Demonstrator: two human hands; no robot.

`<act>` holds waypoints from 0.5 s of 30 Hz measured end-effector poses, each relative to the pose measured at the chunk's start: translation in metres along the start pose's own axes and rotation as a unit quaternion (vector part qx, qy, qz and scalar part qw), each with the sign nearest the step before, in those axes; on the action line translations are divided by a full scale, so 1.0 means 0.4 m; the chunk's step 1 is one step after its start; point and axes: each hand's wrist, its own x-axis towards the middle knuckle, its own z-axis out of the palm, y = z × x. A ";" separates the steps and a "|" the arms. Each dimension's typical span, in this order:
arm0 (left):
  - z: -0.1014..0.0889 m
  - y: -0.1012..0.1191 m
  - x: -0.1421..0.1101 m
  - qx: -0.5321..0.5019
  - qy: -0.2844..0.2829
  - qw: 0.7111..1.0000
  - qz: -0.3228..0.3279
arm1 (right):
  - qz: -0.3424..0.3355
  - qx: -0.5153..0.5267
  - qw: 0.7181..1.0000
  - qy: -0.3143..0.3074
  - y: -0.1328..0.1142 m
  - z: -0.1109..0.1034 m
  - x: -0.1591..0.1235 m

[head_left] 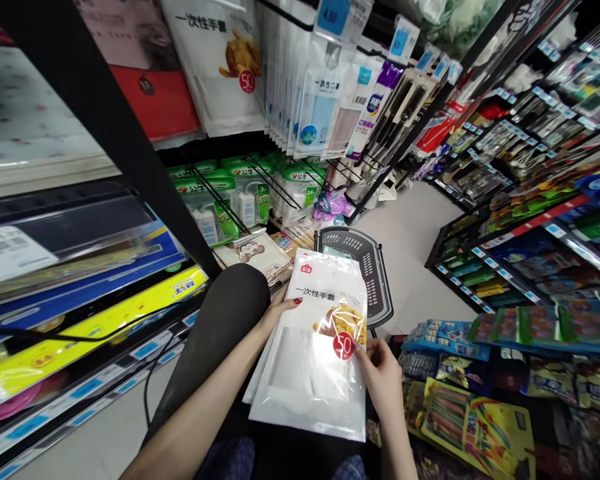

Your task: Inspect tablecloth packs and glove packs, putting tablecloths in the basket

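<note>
I hold a small stack of flat white plastic packs of disposable gloves, printed with Chinese text and a red "50" circle. My left hand grips the stack's left edge, thumb on top. On the right edge, my right hand pinches the packs beside the red circle. The stack sits tilted above a dark shopping basket on the floor. An identical pack hangs on the shelf above.
Left are black shelves with yellow and blue boxed rolls and green packs on hooks. Masks and hanging goods fill the upper rack. Right shelves carry packaged goods. A grey aisle floor runs ahead.
</note>
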 end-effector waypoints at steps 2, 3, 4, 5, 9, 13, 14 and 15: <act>0.007 0.003 -0.002 0.007 0.008 1.000 -0.002 | 0.008 0.015 0.999 -0.037 -0.002 -0.010 -0.014; 0.008 0.003 -0.002 0.010 0.012 1.000 -0.005 | 0.011 0.029 0.999 -0.037 -0.002 -0.011 -0.019; 0.008 0.001 -0.001 0.012 0.015 1.000 -0.008 | 0.014 0.041 0.999 -0.030 0.000 -0.009 -0.022; 0.007 -0.002 0.001 0.014 0.016 1.000 -0.010 | 0.014 0.050 0.998 -0.022 0.002 -0.005 -0.023; -0.004 -0.020 0.012 0.012 0.019 1.000 -0.001 | -0.002 0.065 0.998 0.025 0.009 0.025 -0.005; -0.012 -0.030 0.014 -0.006 0.023 1.000 0.000 | -0.043 0.051 0.996 0.056 0.013 0.055 0.042; -0.014 -0.031 0.014 -0.004 0.022 1.000 -0.002 | -0.056 0.044 0.996 0.053 0.015 0.057 0.054; -0.015 -0.031 0.013 0.000 0.023 1.000 -0.005 | -0.067 0.039 0.996 0.046 0.018 0.057 0.066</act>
